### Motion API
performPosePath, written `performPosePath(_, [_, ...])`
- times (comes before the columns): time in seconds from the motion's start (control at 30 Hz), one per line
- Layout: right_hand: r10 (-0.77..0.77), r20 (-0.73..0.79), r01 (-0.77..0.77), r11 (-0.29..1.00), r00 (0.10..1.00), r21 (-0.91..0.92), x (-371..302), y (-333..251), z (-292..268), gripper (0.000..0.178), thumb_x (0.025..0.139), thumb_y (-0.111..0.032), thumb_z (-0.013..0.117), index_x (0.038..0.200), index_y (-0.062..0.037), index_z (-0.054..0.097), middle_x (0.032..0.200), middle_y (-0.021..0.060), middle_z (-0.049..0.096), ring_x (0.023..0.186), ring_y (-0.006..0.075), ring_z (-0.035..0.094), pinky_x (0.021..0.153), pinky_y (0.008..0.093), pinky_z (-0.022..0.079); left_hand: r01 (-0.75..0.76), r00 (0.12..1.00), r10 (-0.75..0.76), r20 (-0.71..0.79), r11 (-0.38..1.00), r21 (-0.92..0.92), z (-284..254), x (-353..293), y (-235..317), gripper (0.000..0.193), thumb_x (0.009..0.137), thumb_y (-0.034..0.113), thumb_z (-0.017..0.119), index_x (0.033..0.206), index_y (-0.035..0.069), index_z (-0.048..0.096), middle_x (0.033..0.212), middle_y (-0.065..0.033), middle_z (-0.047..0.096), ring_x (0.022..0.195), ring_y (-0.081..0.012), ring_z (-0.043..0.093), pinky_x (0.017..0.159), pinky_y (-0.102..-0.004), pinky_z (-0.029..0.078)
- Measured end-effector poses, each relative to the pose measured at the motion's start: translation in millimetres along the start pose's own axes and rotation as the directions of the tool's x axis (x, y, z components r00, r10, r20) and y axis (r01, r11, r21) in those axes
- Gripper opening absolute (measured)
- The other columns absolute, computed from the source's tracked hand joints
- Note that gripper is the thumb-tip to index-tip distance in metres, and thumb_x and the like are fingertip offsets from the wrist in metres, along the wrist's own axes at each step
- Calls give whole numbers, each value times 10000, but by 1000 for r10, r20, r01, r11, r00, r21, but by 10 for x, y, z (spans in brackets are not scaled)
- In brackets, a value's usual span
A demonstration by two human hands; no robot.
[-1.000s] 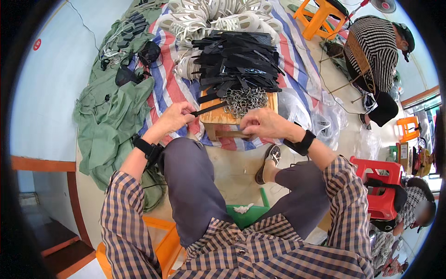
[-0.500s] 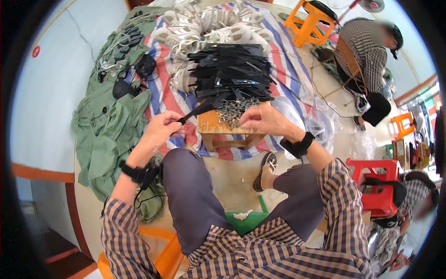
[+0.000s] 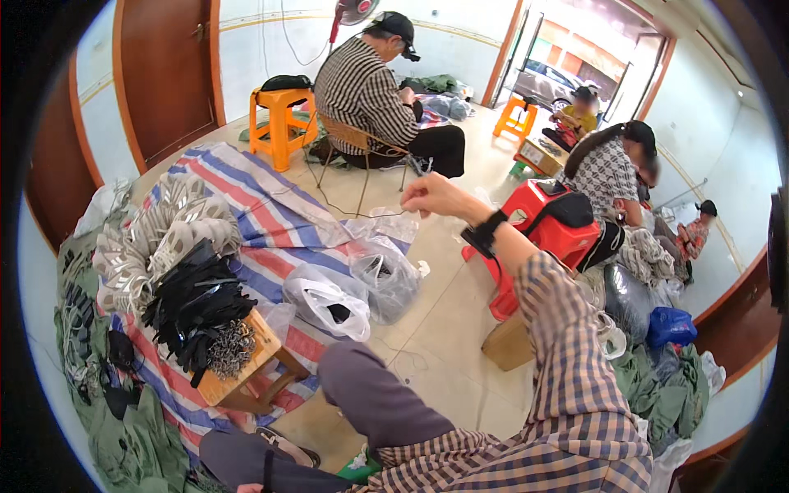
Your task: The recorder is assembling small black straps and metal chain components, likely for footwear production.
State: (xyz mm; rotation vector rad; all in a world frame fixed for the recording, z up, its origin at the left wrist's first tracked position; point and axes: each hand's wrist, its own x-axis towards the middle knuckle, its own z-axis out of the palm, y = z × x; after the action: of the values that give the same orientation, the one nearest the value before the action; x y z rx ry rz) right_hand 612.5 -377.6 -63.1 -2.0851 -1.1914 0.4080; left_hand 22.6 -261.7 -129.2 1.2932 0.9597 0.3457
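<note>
My right hand (image 3: 431, 197) is raised out to the right over the tiled floor, its fingers curled together; whatever they hold, if anything, is too small to name. A black band (image 3: 485, 234) circles that wrist. Only a sliver of my left hand (image 3: 249, 489) shows at the lower edge, beside my thigh, with its fingers hidden. To the left, a low wooden stool (image 3: 215, 393) carries a pile of flat black strips (image 3: 197, 300) and a heap of small metal pieces (image 3: 232, 349). Pale shoe uppers (image 3: 164, 246) lie in a ring behind it.
Striped sheeting (image 3: 271, 259) covers the floor under the stool. Clear plastic bags (image 3: 386, 279) lie right of it. A red stool (image 3: 534, 218) stands below my right forearm. One person (image 3: 362, 107) sits ahead beside an orange stool (image 3: 279, 123); another person (image 3: 608, 181) sits to the right.
The view has swung right, so the stool now sits far left. My right hand has left the metal pieces and is lifted outward. My left hand, which held a black strip, has dropped almost out of view.
</note>
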Motion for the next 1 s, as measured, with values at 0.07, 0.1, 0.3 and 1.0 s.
performPosePath(0.07, [3,138,-14,996,990,84,-400,-276,225,174,805,-146,646,889,6,649,718,18,615,582,79,571,569,230,487,-7,1000,8,8,1000,-26,136,-39,-17,104,908,103,506,959,13,521,763,-41,521,696,-131,496,636,-264,417])
performPosePath(0.1, [22,167,-51,984,986,170,-648,-346,414,152,821,-129,639,911,-7,646,728,15,619,612,78,578,586,232,491,-219,972,218,-91,976,-1,65,254,-495,56,764,-3,494,810,24,512,676,-50,520,549,-124,515,509,-243,418])
performPosePath(0.3, [-41,332,-186,761,942,621,-1964,-1315,1559,307,805,35,626,1109,14,592,784,-4,541,667,68,535,614,200,458,-438,818,549,-173,789,430,620,496,116,204,760,-34,591,955,20,568,793,-41,581,706,-109,560,674,-234,453])
performPosePath(1.0, [-395,737,-817,-68,549,572,-2034,-1484,2814,155,858,-108,624,996,-46,590,761,-29,508,629,79,485,634,288,494,-183,918,304,256,896,-404,884,62,-175,275,940,181,496,1121,-23,534,1253,-172,514,1069,-204,544,902,-331,443])
